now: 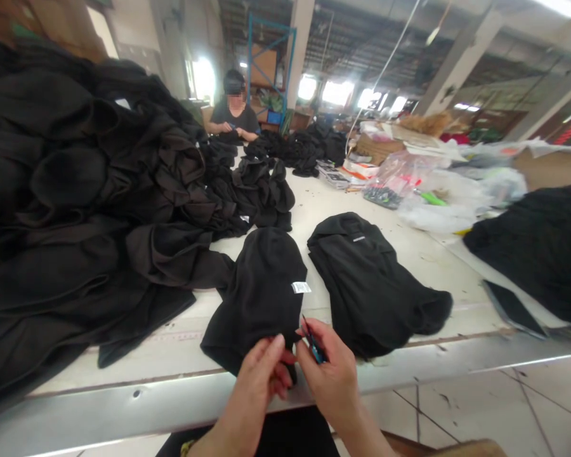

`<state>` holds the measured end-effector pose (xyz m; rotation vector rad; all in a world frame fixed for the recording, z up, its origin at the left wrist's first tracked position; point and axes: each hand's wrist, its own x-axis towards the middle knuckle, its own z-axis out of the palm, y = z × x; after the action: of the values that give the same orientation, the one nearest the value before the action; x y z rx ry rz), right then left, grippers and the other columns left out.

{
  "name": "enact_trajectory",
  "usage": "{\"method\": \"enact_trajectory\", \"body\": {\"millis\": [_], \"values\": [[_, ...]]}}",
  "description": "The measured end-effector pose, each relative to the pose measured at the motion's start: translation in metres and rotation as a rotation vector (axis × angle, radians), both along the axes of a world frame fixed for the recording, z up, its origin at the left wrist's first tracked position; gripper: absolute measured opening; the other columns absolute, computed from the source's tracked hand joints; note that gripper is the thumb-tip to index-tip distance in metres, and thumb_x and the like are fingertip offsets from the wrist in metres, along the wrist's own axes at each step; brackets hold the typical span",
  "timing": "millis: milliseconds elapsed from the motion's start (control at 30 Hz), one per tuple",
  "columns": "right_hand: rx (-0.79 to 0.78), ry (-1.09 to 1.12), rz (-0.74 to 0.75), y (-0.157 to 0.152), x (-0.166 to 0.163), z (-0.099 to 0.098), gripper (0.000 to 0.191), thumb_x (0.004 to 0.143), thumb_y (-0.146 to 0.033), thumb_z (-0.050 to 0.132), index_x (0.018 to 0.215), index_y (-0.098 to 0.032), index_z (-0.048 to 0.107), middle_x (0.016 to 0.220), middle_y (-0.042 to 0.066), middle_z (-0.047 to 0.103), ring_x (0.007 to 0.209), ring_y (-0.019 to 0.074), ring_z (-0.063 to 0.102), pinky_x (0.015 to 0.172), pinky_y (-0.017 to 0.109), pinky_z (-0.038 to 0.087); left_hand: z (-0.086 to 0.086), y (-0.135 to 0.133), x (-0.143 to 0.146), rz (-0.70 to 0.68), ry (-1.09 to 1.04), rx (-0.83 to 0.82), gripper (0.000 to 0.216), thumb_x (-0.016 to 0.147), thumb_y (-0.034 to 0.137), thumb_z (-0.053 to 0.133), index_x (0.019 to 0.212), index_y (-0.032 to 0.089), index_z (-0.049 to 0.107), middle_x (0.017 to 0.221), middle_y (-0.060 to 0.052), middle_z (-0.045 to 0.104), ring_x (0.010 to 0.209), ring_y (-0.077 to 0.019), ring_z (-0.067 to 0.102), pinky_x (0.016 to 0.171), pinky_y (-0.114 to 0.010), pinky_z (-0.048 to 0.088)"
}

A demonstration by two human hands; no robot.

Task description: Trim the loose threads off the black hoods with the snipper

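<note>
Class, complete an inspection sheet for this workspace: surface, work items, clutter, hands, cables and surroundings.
Surface: pale table with a metal front edge.
Job's things: black garment with a white label; small blue-handled snips.
Clutter: large black cloth heap at left; layered black cloth, plastic bags and a phone-like slab at right.
Hands: left hand at the garment's near edge, grip unclear; right hand holds the snips.
Cables: thin pale cord slanting from above; purpose unclear.
Surroundings: another person across the table; blue frame; tiled floor.

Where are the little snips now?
In the head view, the snips are in the right hand, low and just right of centre, beside the left hand and below the white tag on the garment.
</note>
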<state>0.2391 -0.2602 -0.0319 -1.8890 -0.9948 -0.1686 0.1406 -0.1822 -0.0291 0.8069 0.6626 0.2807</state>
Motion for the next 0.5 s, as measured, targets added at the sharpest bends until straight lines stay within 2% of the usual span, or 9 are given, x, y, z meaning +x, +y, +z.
{"method": "enact_trajectory", "body": {"millis": [67,100,167,200,233,333,433,500], "values": [[0.027,-0.019,0.157,0.001,-0.017,0.012,0.024,0.079,-0.016,0.054,0.102,-0.020,0.055,0.085,0.004,0.066,0.076,0.0150,0.063,0.070,0.025,0.050,0.008,0.021,-0.005,0.231,0.049,0.153,0.033,0.072,0.044,0.064,0.060,0.014,0.053,0.051,0.003,0.050,0.046,-0.0056,0.043,0.045,-0.017,0.035],[0.017,0.005,0.232,0.001,-0.024,0.016,0.024,0.079,-0.017,0.055,0.103,-0.020,0.055,0.084,0.003,0.066,0.075,0.0144,0.062,0.069,0.024,0.050,0.012,0.034,-0.010,0.344,0.049,0.192,0.033,0.071,0.041,0.066,0.058,0.015,0.052,0.050,0.004,0.051,0.047,-0.0057,0.045,0.047,-0.016,0.037],[-0.040,0.133,0.334,0.004,-0.031,0.018,0.022,0.079,-0.021,0.057,0.101,-0.021,0.056,0.083,0.002,0.066,0.073,0.0138,0.062,0.068,0.023,0.049,0.021,0.059,-0.022,0.533,-0.036,0.169,0.026,0.072,0.040,0.065,0.065,0.016,0.055,0.062,0.003,0.060,0.057,-0.0079,0.054,0.055,-0.017,0.043],[-0.068,0.224,0.346,0.006,-0.033,0.017,0.022,0.079,-0.024,0.058,0.100,-0.021,0.057,0.083,0.002,0.066,0.072,0.0138,0.062,0.068,0.023,0.049,0.024,0.071,-0.029,0.582,-0.094,0.112,0.025,0.075,0.042,0.061,0.072,0.018,0.057,0.071,0.002,0.063,0.065,-0.0097,0.057,0.061,-0.018,0.046],[-0.093,0.317,0.339,0.009,-0.032,0.016,0.022,0.079,-0.027,0.058,0.101,-0.020,0.057,0.083,0.002,0.066,0.072,0.0140,0.062,0.067,0.023,0.050,0.027,0.080,-0.035,0.586,-0.141,0.040,0.027,0.078,0.045,0.056,0.079,0.019,0.059,0.079,0.001,0.065,0.072,-0.0116,0.059,0.065,-0.021,0.048],[-0.123,0.495,0.312,0.015,-0.028,0.011,0.029,0.082,-0.031,0.054,0.108,-0.019,0.054,0.087,0.004,0.065,0.076,0.0154,0.062,0.068,0.024,0.050,0.027,0.095,-0.050,0.435,-0.123,-0.105,0.029,0.082,0.043,0.050,0.094,0.018,0.060,0.091,-0.004,0.066,0.082,-0.0152,0.061,0.069,-0.026,0.051],[-0.169,0.452,0.343,0.020,-0.025,0.011,0.031,0.085,-0.031,0.048,0.113,-0.019,0.053,0.099,0.006,0.064,0.089,0.0181,0.060,0.077,0.028,0.049,0.019,0.095,-0.056,0.384,-0.024,-0.022,0.020,0.078,0.029,0.058,0.095,0.017,0.060,0.094,-0.005,0.067,0.081,-0.0154,0.063,0.069,-0.026,0.051],[-0.202,0.331,0.377,0.025,-0.028,0.013,0.030,0.086,-0.029,0.046,0.114,-0.020,0.053,0.105,0.007,0.062,0.094,0.0187,0.059,0.082,0.030,0.048,0.016,0.093,-0.057,0.390,0.026,0.062,0.019,0.076,0.029,0.062,0.090,0.016,0.060,0.087,-0.004,0.068,0.074,-0.0144,0.064,0.066,-0.023,0.051]]}}
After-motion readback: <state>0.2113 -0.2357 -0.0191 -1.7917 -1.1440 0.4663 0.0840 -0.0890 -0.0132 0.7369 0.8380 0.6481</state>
